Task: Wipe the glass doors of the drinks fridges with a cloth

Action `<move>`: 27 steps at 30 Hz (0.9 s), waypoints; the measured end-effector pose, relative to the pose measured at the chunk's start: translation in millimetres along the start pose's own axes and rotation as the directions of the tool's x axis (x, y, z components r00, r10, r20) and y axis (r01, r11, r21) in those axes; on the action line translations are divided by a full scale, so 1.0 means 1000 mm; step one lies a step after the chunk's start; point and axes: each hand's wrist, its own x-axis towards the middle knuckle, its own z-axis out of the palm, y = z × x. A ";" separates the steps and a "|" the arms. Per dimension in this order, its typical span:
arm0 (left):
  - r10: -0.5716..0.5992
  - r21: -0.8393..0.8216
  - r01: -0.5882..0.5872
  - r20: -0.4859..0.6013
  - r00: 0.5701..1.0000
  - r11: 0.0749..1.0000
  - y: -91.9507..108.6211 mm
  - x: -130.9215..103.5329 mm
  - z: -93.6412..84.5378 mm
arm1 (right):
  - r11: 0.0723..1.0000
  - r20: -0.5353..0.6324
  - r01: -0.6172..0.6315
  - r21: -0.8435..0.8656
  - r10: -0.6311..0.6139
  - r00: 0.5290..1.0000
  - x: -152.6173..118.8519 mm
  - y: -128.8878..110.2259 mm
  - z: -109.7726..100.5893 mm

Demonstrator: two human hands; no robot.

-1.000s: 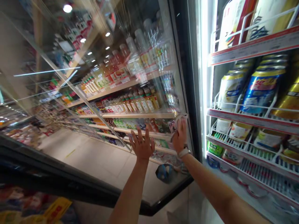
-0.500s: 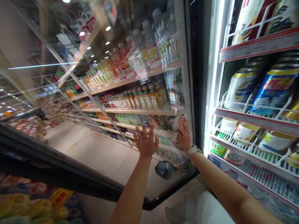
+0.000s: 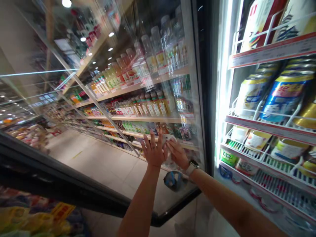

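A glass door (image 3: 118,184) in a black frame stands swung out in front of me. My left hand (image 3: 154,152) lies flat on the glass near its lower middle, fingers spread, a ring on one finger. Right beside it, my right hand (image 3: 178,154) presses a white cloth (image 3: 170,137) against the glass; its fingertips are close to my left hand. A watch with a pale band (image 3: 192,166) is on my right wrist.
Lit cooler shelves with cans (image 3: 283,95) behind wire rails stand at the right. Bottles (image 3: 153,107) on wooden shelves show through the glass. Yellow packages (image 3: 37,219) sit at the lower left; a dark blue bag-like object (image 3: 172,180) is low beyond the glass.
My right hand has slid left across the glass with the cloth, from near the door's right edge to beside my left hand. My left hand has stayed in place.
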 end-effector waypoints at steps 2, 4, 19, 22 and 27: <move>-0.009 0.002 0.009 0.015 1.000 1.000 0.001 -0.001 0.000 | 0.999 -0.024 -0.025 -0.024 0.024 0.999 0.001 0.028 -0.018; -0.023 0.000 0.023 0.029 0.999 1.000 0.003 -0.002 0.000 | 0.982 -0.125 -0.172 -0.072 0.163 0.979 0.004 0.053 -0.035; -0.022 0.013 0.021 0.041 0.999 1.000 0.006 -0.003 -0.008 | 0.997 -0.042 -0.073 0.020 0.074 0.996 0.004 -0.024 0.011; -0.026 0.017 0.026 0.053 0.998 1.000 0.008 -0.004 -0.008 | 0.999 -0.033 -0.046 -0.004 0.046 0.998 0.001 0.009 -0.007; -0.037 0.035 0.035 0.056 0.998 0.999 0.012 -0.005 -0.008 | 0.934 -0.241 -0.353 -0.061 0.330 0.913 0.010 0.051 -0.034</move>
